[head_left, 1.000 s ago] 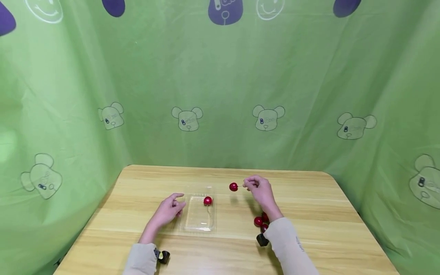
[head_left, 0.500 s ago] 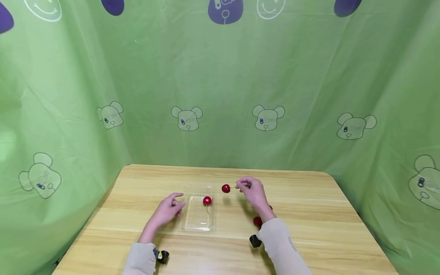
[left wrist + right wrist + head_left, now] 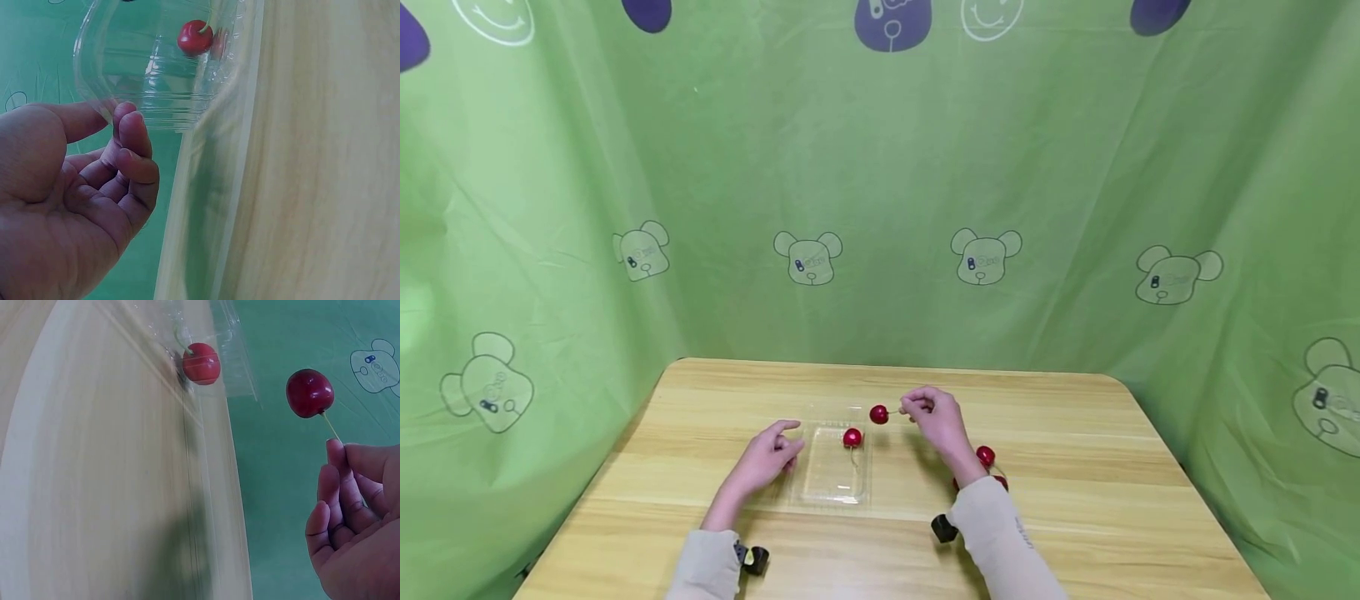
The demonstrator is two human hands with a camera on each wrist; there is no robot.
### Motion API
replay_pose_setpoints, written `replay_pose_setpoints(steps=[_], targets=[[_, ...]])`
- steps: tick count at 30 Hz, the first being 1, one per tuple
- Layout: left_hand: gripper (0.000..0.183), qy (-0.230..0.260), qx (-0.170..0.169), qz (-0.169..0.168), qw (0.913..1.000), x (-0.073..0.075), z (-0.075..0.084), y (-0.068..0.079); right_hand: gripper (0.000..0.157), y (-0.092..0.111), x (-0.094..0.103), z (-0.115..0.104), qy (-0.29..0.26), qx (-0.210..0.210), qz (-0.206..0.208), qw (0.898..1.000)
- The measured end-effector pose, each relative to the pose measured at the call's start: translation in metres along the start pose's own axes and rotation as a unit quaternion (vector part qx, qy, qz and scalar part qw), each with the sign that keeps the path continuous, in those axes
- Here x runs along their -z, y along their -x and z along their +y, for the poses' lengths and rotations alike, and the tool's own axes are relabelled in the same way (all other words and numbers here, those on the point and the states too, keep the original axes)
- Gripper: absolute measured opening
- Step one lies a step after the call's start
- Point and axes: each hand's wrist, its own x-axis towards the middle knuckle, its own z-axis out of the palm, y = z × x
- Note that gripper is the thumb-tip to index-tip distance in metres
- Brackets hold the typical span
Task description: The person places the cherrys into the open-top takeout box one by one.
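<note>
My right hand (image 3: pixel 932 417) pinches the thin stem of a red cherry (image 3: pixel 878 414) between thumb and forefinger. In the right wrist view the dark red cherry (image 3: pixel 310 393) sticks out from the fingertips, raised above the table. A clear plastic box (image 3: pixel 831 498) lies on the table, with one cherry (image 3: pixel 852 437) and its stem inside. Beside the box's left edge is my left hand (image 3: pixel 766 458), its forefinger extended and thumb apart from it. In the left wrist view, the fingertips (image 3: pixel 132 128) overlap the box's rim and the other fingers bend loosely.
Several more cherries (image 3: pixel 985 455) lie on the wooden table (image 3: pixel 1097 467) by my right forearm, partly hidden behind it. A black wrist camera (image 3: pixel 944 528) sits at the right cuff, another wrist camera (image 3: pixel 756 560) at the left. A green curtain (image 3: pixel 880 317) surrounds the table.
My right hand has moved left with the cherry, bringing it close to the box's back right corner. More of the cherries near the forearm show now. My left hand has stayed in place.
</note>
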Motion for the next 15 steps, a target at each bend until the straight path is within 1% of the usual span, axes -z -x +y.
replay_pose_setpoints(steps=[3, 8, 15], targets=[[0.048, -0.002, 0.003, 0.001, 1.0, 0.001, 0.0, 0.0, 0.01, 0.0, -0.005, 0.0, 0.0, 0.004, 0.0, 1.0], [0.048, -0.009, -0.007, 0.001, 0.9999, 0.002, 0.0, 0.0, 0.01, 0.0, -0.013, 0.001, -0.002, 0.004, -0.005, 1.0], [0.049, -0.003, -0.004, -0.003, 1.0, 0.001, 0.001, 0.0, 0.009, 0.0, -0.024, -0.001, -0.006, 0.001, -0.016, 1.0]])
